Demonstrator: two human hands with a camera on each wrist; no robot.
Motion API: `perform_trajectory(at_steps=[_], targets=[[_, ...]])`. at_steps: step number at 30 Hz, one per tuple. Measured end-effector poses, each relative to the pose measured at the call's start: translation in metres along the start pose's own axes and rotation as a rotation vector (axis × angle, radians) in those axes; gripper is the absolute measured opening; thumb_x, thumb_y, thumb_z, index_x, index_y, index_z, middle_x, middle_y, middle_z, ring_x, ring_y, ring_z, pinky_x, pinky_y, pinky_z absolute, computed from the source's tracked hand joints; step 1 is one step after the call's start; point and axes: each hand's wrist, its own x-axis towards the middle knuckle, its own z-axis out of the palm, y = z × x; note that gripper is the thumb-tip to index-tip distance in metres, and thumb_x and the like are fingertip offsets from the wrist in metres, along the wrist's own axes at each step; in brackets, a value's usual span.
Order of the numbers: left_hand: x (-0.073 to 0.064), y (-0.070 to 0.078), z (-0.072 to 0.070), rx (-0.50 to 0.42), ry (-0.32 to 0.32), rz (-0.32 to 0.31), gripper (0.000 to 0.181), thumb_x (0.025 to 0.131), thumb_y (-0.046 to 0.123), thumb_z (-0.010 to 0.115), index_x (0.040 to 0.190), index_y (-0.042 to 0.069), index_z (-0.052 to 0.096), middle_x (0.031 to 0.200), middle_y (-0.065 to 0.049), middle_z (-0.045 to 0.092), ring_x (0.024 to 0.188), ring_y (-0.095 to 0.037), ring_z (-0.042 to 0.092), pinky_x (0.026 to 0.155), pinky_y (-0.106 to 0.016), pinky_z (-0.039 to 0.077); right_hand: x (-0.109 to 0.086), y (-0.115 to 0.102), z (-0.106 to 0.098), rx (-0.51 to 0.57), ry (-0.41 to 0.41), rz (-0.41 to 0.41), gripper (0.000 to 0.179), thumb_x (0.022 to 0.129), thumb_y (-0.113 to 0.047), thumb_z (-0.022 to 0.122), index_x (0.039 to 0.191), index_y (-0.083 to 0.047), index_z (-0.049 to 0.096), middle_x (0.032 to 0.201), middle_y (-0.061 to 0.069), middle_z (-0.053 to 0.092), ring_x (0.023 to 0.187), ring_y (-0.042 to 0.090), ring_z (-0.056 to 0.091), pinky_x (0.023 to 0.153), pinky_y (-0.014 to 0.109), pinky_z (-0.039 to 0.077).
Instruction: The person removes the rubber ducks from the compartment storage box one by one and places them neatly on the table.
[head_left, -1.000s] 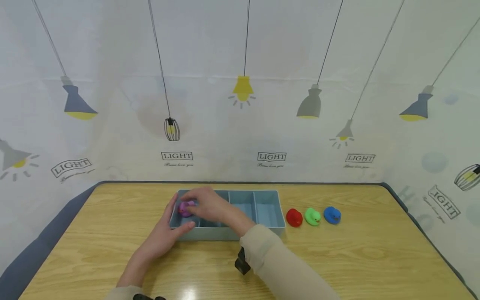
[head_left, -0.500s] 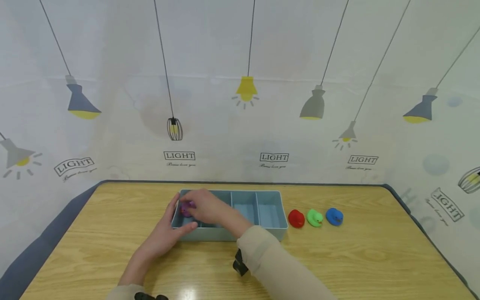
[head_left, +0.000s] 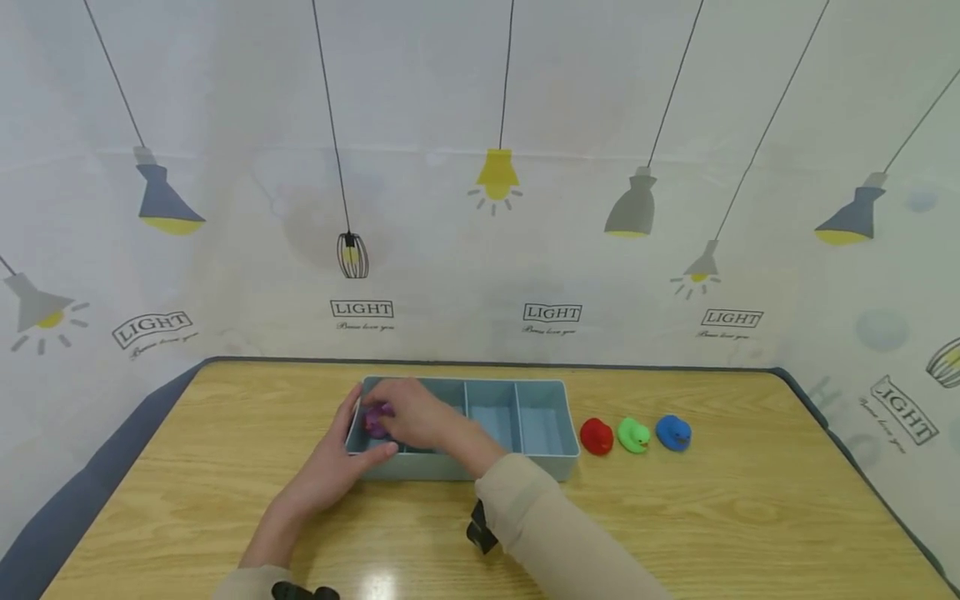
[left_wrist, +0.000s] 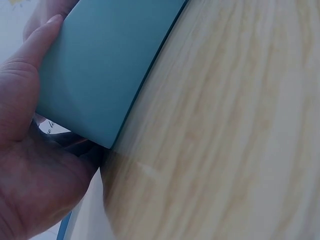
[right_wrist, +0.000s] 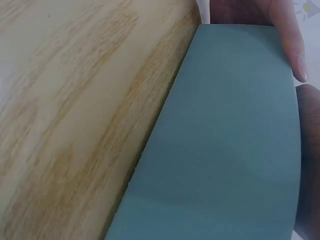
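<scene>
A light blue box (head_left: 457,468), split by dividers into several compartments, stands lengthwise on the table. My left hand (head_left: 324,473) holds its left end, thumb on the front rim and fingers along the left side. In the left wrist view this hand (left_wrist: 35,187) wraps the box's corner. Inside the leftmost compartment is a purple toy duck (head_left: 374,423), partly covered by my right hand (head_left: 416,414), which pinches it from above. Its underside is hidden. The right wrist view has mostly the box's front wall (right_wrist: 220,135), with part of the right hand (right_wrist: 310,145) behind it.
To the right of the box, a red duck (head_left: 597,437), a green duck (head_left: 634,435) and a blue duck (head_left: 673,432) stand in a row on the wooden table (head_left: 720,517). A lamp-printed curtain (head_left: 420,208) rises behind the table's far edge.
The whole head view has shifted slightly. Both hands keep nearly the same places on the box and the purple duck, and the other ducks stay put.
</scene>
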Motion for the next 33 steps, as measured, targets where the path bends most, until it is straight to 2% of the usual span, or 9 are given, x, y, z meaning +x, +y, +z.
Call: perform_trajectory(at_steps=[5,9,12,18,25,29,33], targets=[[0.0005,0.0003,0.0006,-0.017,-0.006,0.005,0.106,0.096,0.04,0.072,0.166,0.019,-0.004,0.168,-0.028,0.002,0.153,-0.046,0.006,0.12,-0.064,0.012,0.0018,0.0022,0.0016,-0.069,0.019,0.049,0.023,0.1,-0.013,0.069,0.121,-0.008,0.072,0.113,0.002,0.072,0.105,0.013,0.065,0.095,0.023,0.05],[0.0012,-0.0002,0.0004,-0.03,-0.013,0.005,0.106,0.096,0.041,0.073,0.166,0.021,-0.004,0.168,-0.027,0.003,0.153,-0.044,0.009,0.12,-0.063,0.014,0.0042,0.0016,0.0028,-0.125,-0.019,0.06,0.011,0.101,-0.019,0.068,0.106,-0.013,0.076,0.095,-0.007,0.071,0.085,0.007,0.062,0.081,0.02,0.049],[0.0013,-0.0007,-0.0004,-0.031,-0.013,0.003,0.106,0.096,0.04,0.073,0.166,0.021,-0.003,0.168,-0.026,0.005,0.153,-0.044,0.013,0.12,-0.062,0.017,0.0062,0.0005,0.0039,-0.156,-0.041,0.058,0.011,0.101,-0.022,0.068,0.098,-0.015,0.076,0.084,-0.011,0.069,0.074,0.005,0.058,0.073,0.019,0.047],[0.0001,-0.0002,-0.0015,-0.011,-0.011,0.009,0.106,0.096,0.036,0.074,0.166,0.019,-0.004,0.167,-0.028,0.008,0.151,-0.046,0.018,0.119,-0.063,0.02,0.009,-0.0002,0.0055,-0.193,-0.048,0.057,0.01,0.1,-0.02,0.07,0.101,-0.016,0.079,0.087,-0.01,0.071,0.077,0.005,0.059,0.077,0.019,0.048],[-0.0009,0.0002,-0.0014,-0.024,-0.004,0.017,0.106,0.095,0.032,0.075,0.166,0.018,-0.003,0.166,-0.03,0.009,0.151,-0.046,0.019,0.119,-0.062,0.021,0.0102,0.0016,0.0039,-0.22,-0.057,0.001,0.011,0.099,-0.016,0.069,0.104,-0.014,0.079,0.091,-0.009,0.072,0.08,0.004,0.06,0.081,0.019,0.049],[-0.0001,-0.0003,-0.0007,-0.011,0.007,0.012,0.106,0.095,0.034,0.076,0.166,0.018,-0.002,0.166,-0.031,0.008,0.151,-0.046,0.015,0.119,-0.063,0.019,0.0082,0.0023,0.0023,-0.204,-0.046,-0.029,0.011,0.1,-0.014,0.068,0.104,-0.013,0.078,0.088,-0.009,0.071,0.078,0.004,0.059,0.078,0.017,0.048],[0.0009,-0.0007,-0.0004,0.005,0.012,0.002,0.106,0.095,0.038,0.075,0.166,0.019,-0.001,0.167,-0.03,0.007,0.152,-0.046,0.011,0.12,-0.064,0.015,0.0027,0.0006,-0.0025,-0.106,-0.019,0.004,0.016,0.102,-0.012,0.065,0.112,-0.01,0.076,0.094,-0.006,0.071,0.082,0.004,0.06,0.079,0.018,0.049]])
